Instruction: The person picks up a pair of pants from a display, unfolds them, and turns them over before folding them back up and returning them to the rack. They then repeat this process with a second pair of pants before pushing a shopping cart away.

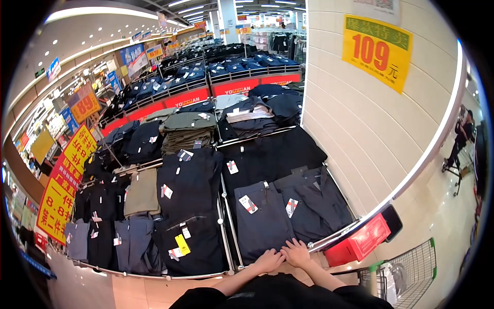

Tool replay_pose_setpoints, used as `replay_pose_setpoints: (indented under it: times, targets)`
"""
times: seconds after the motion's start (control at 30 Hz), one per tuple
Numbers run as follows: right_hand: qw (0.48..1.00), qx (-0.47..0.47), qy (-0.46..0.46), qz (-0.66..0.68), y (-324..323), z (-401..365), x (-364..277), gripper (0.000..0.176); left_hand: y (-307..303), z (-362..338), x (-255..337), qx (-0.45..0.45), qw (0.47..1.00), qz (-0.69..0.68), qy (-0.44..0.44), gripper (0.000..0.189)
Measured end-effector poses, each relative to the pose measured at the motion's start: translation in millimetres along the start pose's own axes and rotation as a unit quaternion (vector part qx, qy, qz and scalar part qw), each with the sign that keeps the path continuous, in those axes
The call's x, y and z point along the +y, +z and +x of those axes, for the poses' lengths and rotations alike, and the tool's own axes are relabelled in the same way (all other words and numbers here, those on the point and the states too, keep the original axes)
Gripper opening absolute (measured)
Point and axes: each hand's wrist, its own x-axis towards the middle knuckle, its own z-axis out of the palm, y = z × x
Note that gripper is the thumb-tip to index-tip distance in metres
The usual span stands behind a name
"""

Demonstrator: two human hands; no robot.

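My left hand (269, 260) lies on the front edge of a folded pair of dark grey trousers (260, 219), near the metal rail. Just beside it, my right hand (296, 253) rests at the same edge with its fingers stretched out, the two hands nearly touching. Neither hand is gripping anything that I can see. White tags show on the grey trousers and on a second dark pair (315, 201) to the right. Black trousers (267, 157) lie behind them in the same rack.
A metal divider (224, 216) separates these from more black trousers (189, 239) on the left. To the right are a white panel (370, 123) with a 109 price sign (377, 51), a red box (360, 241) and a shopping cart (411, 275).
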Motion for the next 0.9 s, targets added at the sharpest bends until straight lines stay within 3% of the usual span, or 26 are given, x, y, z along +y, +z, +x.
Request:
replay_pose_setpoints:
  times: [0.07, 0.17, 0.23, 0.27, 0.3, 0.37, 0.4, 0.43, 0.5, 0.53, 0.57, 0.63, 0.67, 0.7, 0.77, 0.8, 0.83, 0.9]
  targets:
    - [0.999, -0.028, -0.001, 0.030, -2, -10, 6, 0.029, 25, 7, 9, 0.045, 0.994, -0.040, -0.089, 0.028]
    - [0.998, 0.027, -0.017, 0.047, 3, -31, 9, 0.031, 71, 12, 2, 0.056, 0.994, -0.001, -0.096, 0.043]
    - [0.997, 0.054, -0.019, 0.048, -16, -54, -9, 0.042, 53, 9, 14, 0.057, 0.991, -0.041, -0.113, 0.061]
    - [0.994, 0.091, -0.004, 0.059, -17, -65, -15, 0.045, 12, 6, 39, 0.073, 0.969, -0.111, -0.207, 0.065]
    - [0.989, 0.129, 0.011, 0.068, -20, -78, -20, 0.049, 4, 4, 46, 0.068, 0.970, -0.110, -0.208, 0.065]
    - [0.986, 0.078, 0.070, 0.132, -19, -114, -30, 0.044, 1, -1, 62, 0.049, 0.973, -0.002, -0.223, 0.073]
    - [0.951, -0.066, 0.193, 0.231, -12, -135, -31, 0.042, 6, -1, 68, 0.064, 0.971, 0.011, -0.232, 0.076]
    - [0.869, -0.207, 0.313, 0.322, -3, -165, -31, 0.043, 24, -1, 69, 0.124, 0.965, 0.068, -0.223, 0.080]
    - [0.862, -0.144, 0.318, 0.368, 111, -255, -6, 0.045, 19, -1, 87, 0.083, 0.963, 0.078, -0.243, 0.085]
    - [0.810, -0.162, 0.416, 0.380, 101, -293, -11, 0.045, 24, -3, 96, 0.090, 0.963, 0.085, -0.240, 0.079]
    - [0.779, -0.275, 0.456, 0.330, 117, -333, -1, 0.047, 23, -7, 106, 0.067, 0.971, 0.063, -0.223, 0.072]
    - [0.765, -0.252, 0.549, 0.224, 105, -412, -17, 0.047, 19, -13, 129, -0.023, 0.981, 0.025, -0.190, 0.065]
    - [0.723, -0.266, 0.595, 0.228, 95, -442, -23, 0.050, 32, -13, 132, -0.094, 0.980, -0.061, -0.166, 0.063]
    - [0.757, -0.222, 0.575, 0.219, 100, -480, -27, 0.046, 49, -14, 137, -0.144, 0.969, -0.137, -0.146, 0.063]
    - [0.638, -0.122, 0.676, 0.349, 138, -561, -35, 0.037, 37, -12, 172, -0.255, 0.950, -0.154, -0.099, 0.066]
    - [0.565, -0.071, 0.727, 0.384, 126, -574, -51, 0.034, 37, -10, 184, -0.296, 0.943, -0.134, -0.075, 0.064]
    - [0.485, -0.018, 0.770, 0.414, 113, -587, -67, 0.031, 36, -10, 196, -0.285, 0.953, -0.098, -0.030, 0.060]
    - [0.472, -0.021, 0.800, 0.370, 103, -608, -98, 0.031, 44, 3, 212, -0.352, 0.931, -0.075, 0.058, 0.054]
